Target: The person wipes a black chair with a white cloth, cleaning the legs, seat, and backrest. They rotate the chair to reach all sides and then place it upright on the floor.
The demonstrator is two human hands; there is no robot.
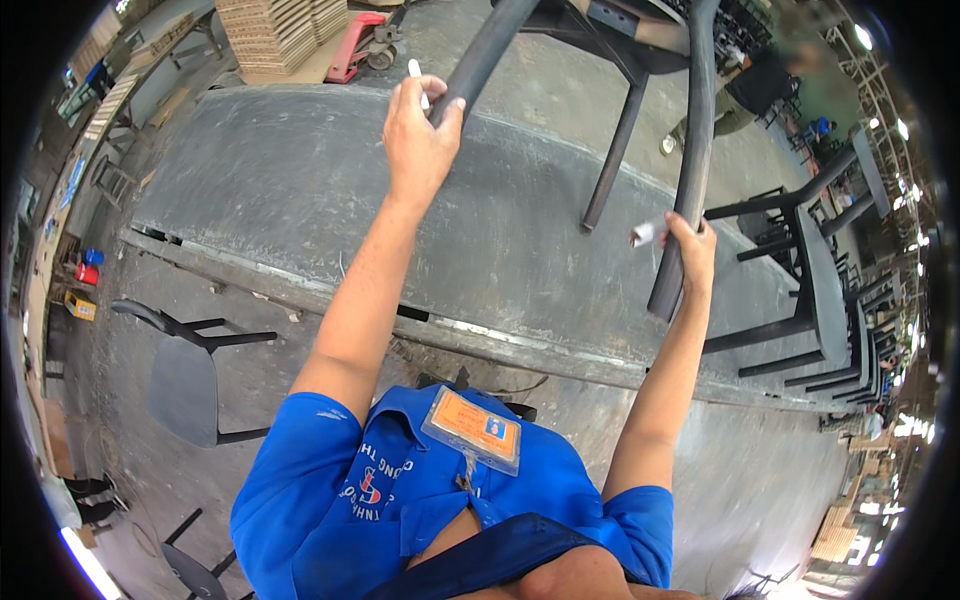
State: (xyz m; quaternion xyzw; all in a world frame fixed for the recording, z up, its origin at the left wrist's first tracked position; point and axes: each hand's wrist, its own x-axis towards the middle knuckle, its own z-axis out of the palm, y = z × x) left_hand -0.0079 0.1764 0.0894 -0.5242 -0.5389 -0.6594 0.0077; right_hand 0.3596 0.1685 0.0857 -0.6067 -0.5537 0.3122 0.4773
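A black wooden chair is held up and tilted over the dark table, partly cut off by the top edge. My left hand is closed at one of its legs, with a slim white stick, perhaps a pen, also between the fingers. Farther down another leg, my right hand grips near the end. Beside its thumb is a small white rolled piece, whose kind I cannot make out. One thinner leg hangs down between my hands.
Several black chairs stand in a row along the right. Another chair is on the floor at the left. Beyond the table are a red pallet jack and stacked brown boards. A person is at the far right.
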